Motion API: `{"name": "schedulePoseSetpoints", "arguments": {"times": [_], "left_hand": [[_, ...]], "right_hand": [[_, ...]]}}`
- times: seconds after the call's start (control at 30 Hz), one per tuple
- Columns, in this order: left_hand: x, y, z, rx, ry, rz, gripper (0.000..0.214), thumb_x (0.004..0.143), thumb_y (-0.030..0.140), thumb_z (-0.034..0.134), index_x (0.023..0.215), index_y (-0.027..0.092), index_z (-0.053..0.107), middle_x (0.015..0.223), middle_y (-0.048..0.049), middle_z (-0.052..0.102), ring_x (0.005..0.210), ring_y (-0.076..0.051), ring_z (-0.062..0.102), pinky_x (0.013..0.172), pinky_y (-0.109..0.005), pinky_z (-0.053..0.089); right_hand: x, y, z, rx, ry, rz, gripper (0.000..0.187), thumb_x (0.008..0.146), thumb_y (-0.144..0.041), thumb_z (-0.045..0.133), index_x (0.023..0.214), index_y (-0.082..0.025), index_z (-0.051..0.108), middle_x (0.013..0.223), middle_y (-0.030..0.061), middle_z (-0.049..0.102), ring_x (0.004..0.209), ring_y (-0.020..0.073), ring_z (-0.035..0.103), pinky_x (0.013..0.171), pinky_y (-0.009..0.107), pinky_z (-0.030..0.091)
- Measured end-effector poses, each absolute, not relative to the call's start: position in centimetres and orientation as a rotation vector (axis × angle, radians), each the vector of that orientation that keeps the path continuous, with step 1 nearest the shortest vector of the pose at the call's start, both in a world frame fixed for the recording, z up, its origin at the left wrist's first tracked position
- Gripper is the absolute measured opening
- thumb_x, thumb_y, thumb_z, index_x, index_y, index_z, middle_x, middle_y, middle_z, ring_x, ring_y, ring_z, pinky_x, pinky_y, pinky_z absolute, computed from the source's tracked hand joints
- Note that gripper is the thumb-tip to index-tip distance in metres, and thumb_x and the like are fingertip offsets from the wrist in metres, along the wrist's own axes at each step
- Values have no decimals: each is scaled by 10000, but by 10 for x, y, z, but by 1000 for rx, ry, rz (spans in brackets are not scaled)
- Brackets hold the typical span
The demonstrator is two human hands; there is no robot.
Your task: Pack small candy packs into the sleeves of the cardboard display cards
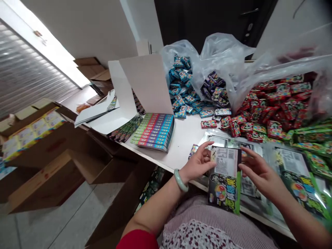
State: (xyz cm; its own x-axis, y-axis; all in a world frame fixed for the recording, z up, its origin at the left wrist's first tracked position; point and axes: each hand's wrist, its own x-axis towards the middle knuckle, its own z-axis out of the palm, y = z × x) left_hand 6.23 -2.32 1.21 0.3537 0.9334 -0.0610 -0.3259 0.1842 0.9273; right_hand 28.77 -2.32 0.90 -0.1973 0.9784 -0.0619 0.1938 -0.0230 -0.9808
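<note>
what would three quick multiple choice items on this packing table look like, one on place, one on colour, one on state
1. Where is the stack of flat colourful boxes?
A. on the floor
B. on the white table, left of the hands
C. inside a plastic bag

2. What colour are the small packets in the leftmost plastic bag?
A. blue
B. red
C. yellow

3. How is the printed pouch held?
A. lying flat, untouched
B. in the left hand only
C. upright between left hand and right hand

Answers:
1 B, the stack sits near the table's edge.
2 A, blue packets fill that bag.
3 C, fingers of both hands grip its upper edges.
</note>
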Motion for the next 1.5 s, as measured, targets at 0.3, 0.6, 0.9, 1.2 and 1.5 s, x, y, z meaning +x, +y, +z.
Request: {"name": "schedulePoseSetpoints", "arguments": {"times": [0.3,0.6,0.9,1.2,1.5], "left_hand": [[53,-25,11,1066,662,906,652,738,317,739,1287,286,389,993,-31,551,896,-153,589,824,-309,454],[86,-16,28,1229,1061,1328,177,860,347,574,834,173,578,835,-34,606,798,-142,565,748,-281,454],[83,-3,32,974,907,1263,443,786,265,670,1209,200,552,926,-65,697,812,-141,644,738,-271,486],[79,-7,39,1257,970,1237,146,763,286,700,789,144,683,793,-55,666,750,-141,610,721,-280,485],[79,-1,34,1328,991,1073,204,708,312,739,772,139,650,786,-39,635,740,-131,584,687,-266,469]], "right_hand": [[290,-30,18,-1334,-1745,1179,581,874,-467,537,1395,-266,379,1062,98,668,827,209,675,696,297,573],[300,-2,24,-1375,-1760,1009,315,847,-536,534,941,-265,664,970,66,685,799,221,663,694,337,567],[288,19,41,-1296,-1415,1314,280,670,-471,764,838,-281,646,821,26,655,709,168,604,544,242,510],[286,16,47,-1194,-1742,1195,236,769,-462,683,745,-232,637,907,47,636,879,191,602,735,276,515],[288,10,49,-1250,-1826,1233,263,755,-472,693,756,-219,624,838,43,630,883,206,600,789,316,494]]}}
